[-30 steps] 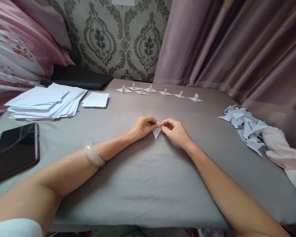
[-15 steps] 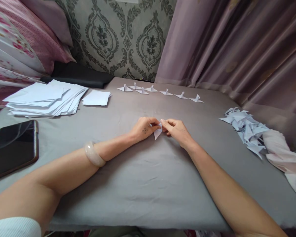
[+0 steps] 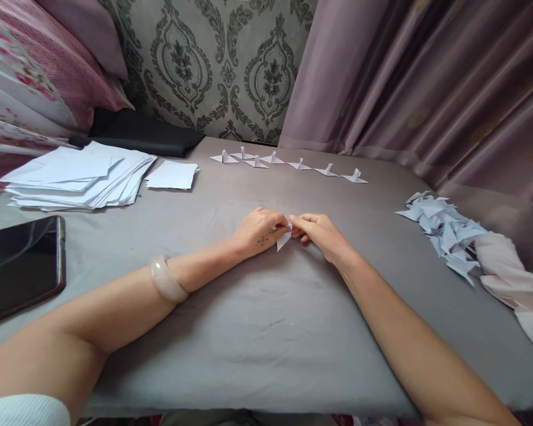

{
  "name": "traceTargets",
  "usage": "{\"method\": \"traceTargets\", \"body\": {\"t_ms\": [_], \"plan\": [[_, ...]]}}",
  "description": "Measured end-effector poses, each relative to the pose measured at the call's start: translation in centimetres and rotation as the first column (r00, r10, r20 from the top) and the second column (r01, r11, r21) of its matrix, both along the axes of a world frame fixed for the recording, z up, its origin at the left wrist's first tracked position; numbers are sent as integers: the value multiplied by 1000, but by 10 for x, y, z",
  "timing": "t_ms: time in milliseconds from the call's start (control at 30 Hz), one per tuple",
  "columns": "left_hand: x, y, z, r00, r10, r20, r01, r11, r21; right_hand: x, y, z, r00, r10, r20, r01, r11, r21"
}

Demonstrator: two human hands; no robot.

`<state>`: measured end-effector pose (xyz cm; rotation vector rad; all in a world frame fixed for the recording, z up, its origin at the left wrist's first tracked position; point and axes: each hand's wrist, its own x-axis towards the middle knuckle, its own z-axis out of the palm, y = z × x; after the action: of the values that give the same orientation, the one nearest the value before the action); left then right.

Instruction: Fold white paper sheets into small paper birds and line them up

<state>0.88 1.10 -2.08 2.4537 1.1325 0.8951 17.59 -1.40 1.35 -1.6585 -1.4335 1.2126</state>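
A small folded piece of white paper (image 3: 283, 241) is pinched between my two hands over the middle of the table, one pointed corner hanging toward me. My left hand (image 3: 262, 231) grips it from the left with thumb and fingers closed. From the right, my right hand (image 3: 316, 232) pinches its edge, thumb on top and the other fingers curled under. The fingers hide much of the paper. Beyond the hands, several folded white paper figures (image 3: 299, 164) stand in a loose row.
A large stack of white paper (image 3: 71, 171) and a smaller stack of squares (image 3: 172, 176) lie at left, with a phone (image 3: 22, 263) nearer me. On the right, a heap of folded paper pieces (image 3: 446, 228) touches a pale cloth (image 3: 510, 272). Grey cloth (image 3: 249, 349) covers the table.
Both hands keep their pinch on the folded paper. The left hand has tilted slightly, its knuckles a little higher; the view has shifted a touch.
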Motion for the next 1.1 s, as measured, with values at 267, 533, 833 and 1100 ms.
{"method": "traceTargets", "body": {"t_ms": [267, 533, 833, 1100], "plan": [[1, -1, 4, 980, 30, 198, 21, 968, -251, 4, 3, -2, 998, -8, 64, 6, 1000, 31], [1, 2, 1, 963, 41, 265, 48, 946, -322, 3, 3, 1, 999, -35, -5, 35, 999, 16], [1, -1, 6, 977, 38, 208, 32, 947, -320, 2, 2, 4, 982, -86, -165, 65, 989, -131], [1, -2, 7, 980, 33, 196, 33, 945, -324, 6, 2, 6, 972, -68, -226, 23, 980, -200]]}}
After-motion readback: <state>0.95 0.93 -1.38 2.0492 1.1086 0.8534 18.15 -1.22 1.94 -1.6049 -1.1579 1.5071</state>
